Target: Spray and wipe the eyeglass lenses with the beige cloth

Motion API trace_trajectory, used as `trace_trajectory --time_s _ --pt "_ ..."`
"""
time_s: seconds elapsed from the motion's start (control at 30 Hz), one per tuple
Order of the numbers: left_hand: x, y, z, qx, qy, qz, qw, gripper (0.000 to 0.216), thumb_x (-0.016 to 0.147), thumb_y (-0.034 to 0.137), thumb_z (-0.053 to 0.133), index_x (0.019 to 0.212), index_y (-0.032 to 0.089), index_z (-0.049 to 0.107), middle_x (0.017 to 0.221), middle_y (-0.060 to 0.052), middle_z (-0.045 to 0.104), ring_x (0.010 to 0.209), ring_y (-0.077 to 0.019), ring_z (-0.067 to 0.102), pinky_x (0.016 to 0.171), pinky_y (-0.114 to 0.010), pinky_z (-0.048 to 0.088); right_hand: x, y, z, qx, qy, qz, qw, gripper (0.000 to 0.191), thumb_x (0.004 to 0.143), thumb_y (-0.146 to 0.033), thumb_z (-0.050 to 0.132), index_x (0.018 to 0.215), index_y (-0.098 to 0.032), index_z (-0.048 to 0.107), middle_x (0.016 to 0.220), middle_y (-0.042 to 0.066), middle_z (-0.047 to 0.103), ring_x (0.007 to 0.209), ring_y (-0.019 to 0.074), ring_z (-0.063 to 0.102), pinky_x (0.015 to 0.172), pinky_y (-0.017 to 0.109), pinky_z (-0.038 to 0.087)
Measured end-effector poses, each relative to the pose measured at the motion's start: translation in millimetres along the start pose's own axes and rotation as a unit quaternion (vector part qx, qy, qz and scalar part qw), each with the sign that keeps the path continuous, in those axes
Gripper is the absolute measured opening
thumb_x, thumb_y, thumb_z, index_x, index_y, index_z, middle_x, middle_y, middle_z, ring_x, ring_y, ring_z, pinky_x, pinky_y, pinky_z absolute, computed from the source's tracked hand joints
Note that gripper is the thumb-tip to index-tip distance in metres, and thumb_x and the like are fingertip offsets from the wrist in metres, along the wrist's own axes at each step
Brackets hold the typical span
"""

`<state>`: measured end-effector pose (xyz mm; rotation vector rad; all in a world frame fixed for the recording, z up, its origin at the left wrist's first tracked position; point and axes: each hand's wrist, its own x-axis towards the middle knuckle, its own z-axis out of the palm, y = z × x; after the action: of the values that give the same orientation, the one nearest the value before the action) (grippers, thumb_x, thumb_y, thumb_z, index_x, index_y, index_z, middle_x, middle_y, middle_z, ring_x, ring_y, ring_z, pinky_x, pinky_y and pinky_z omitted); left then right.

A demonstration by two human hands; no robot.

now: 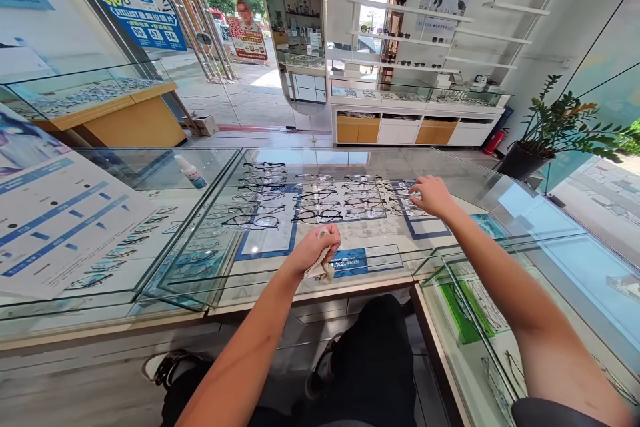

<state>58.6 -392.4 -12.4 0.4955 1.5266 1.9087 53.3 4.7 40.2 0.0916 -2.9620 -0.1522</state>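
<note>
My left hand (320,248) is closed on a crumpled beige cloth (326,271), which hangs below the fingers over the front part of the glass counter (370,235). Farther right, my right hand (433,196) reaches over the counter with its fingers bent and apart. Its fingertips are at the right-hand column of eyeglasses (401,199); whether they touch a frame I cannot tell. More eyeglasses lie to the left in columns: dark frames (264,185) at the far left, and others in the middle (317,197) and right of middle (363,195).
A white spray bottle (191,171) stands on the counter's left part, near a large printed sheet (65,213). A blue card (350,261) lies near the front edge. At right are a lower glass case (480,320) and a potted plant (525,159). A tall mirror (300,27) stands behind.
</note>
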Motion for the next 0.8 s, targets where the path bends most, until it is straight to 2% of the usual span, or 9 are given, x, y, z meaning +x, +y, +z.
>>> trace_trajectory --time_s 0.13,0.27,0.33,0.43,0.5,0.57,0.7,0.77,0.8 --pt "-1 2 -1 0.008 -0.008 0.011 1.000 0.037 0.078 0.044 0.081 0.077 0.021 0.051 0.060 0.006 0.053 0.043 -0.0069 0.042 0.041 -0.019 0.029 15 -12 0 -0.023 -0.050 0.021 0.998 0.018 0.096 -0.029 0.071 0.102 -0.024 0.087 0.121 0.014 0.076 0.117 0.0330 0.060 0.096 0.043 0.040" --pt "-2 2 0 0.014 -0.005 0.006 1.000 0.035 0.077 0.043 0.080 0.080 0.021 0.052 0.057 0.006 0.055 0.042 -0.0070 0.041 0.041 -0.019 0.028 12 -11 -13 -0.012 -0.050 0.031 0.998 0.017 0.093 -0.025 0.071 0.100 -0.024 0.087 0.116 0.012 0.076 0.113 0.0311 0.061 0.090 0.039 0.039" --pt "-3 1 3 0.018 0.002 0.005 1.000 0.035 0.077 0.043 0.080 0.081 0.021 0.053 0.057 0.005 0.058 0.042 -0.0068 0.041 0.042 -0.019 0.028 7 -5 -27 0.022 -0.040 0.045 0.998 0.017 0.092 -0.026 0.071 0.099 -0.024 0.086 0.108 0.010 0.077 0.106 0.0286 0.063 0.083 0.036 0.038" --pt "-5 3 9 0.017 0.019 0.010 1.000 0.038 0.077 0.045 0.083 0.082 0.021 0.054 0.060 0.003 0.062 0.043 -0.0065 0.042 0.042 -0.019 0.029 -1 -2 -54 0.155 0.007 0.081 0.985 0.017 0.089 -0.030 0.070 0.096 -0.023 0.085 0.085 0.005 0.074 0.084 0.0224 0.064 0.073 0.033 0.037" --pt "-8 14 9 -0.011 0.045 0.032 0.998 0.042 0.076 0.047 0.084 0.082 0.021 0.052 0.060 0.004 0.062 0.042 -0.0055 0.039 0.042 -0.019 0.029 -3 -11 -71 0.279 0.060 0.097 0.954 0.019 0.088 -0.036 0.072 0.097 -0.022 0.083 0.068 0.000 0.067 0.068 0.0192 0.061 0.068 0.033 0.038" --pt "-8 36 3 -0.040 0.079 0.076 0.993 0.044 0.077 0.047 0.085 0.084 0.022 0.050 0.060 0.006 0.061 0.042 -0.0045 0.035 0.042 -0.018 0.028 1 -31 -83 0.406 0.104 0.090 0.903 0.022 0.085 -0.040 0.075 0.097 -0.022 0.080 0.059 -0.003 0.062 0.060 0.0182 0.061 0.066 0.033 0.043" --pt "15 98 -28 -0.007 0.119 0.193 0.974 0.045 0.077 0.045 0.089 0.086 0.022 0.051 0.063 0.005 0.064 0.044 -0.0054 0.041 0.044 -0.021 0.029 29 -96 -93 0.618 0.136 0.005 0.774 0.029 0.079 -0.044 0.084 0.096 -0.021 0.075 0.069 0.001 0.074 0.069 0.0218 0.072 0.076 0.037 0.057" --pt "37 123 -48 0.020 0.133 0.229 0.964 0.047 0.075 0.045 0.092 0.086 0.021 0.052 0.064 0.004 0.065 0.043 -0.0052 0.041 0.043 -0.022 0.027 51 -131 -89 0.658 0.159 -0.042 0.735 0.027 0.080 -0.043 0.084 0.095 -0.023 0.074 0.076 0.002 0.077 0.077 0.0220 0.075 0.083 0.039 0.059" --pt "48 131 -58 0.027 0.137 0.234 0.962 0.048 0.074 0.045 0.092 0.086 0.021 0.053 0.064 0.004 0.066 0.042 -0.0051 0.041 0.043 -0.023 0.025 64 -147 -86 0.661 0.174 -0.060 0.728 0.025 0.081 -0.041 0.083 0.095 -0.023 0.073 0.080 0.002 0.078 0.079 0.0215 0.076 0.085 0.039 0.060"
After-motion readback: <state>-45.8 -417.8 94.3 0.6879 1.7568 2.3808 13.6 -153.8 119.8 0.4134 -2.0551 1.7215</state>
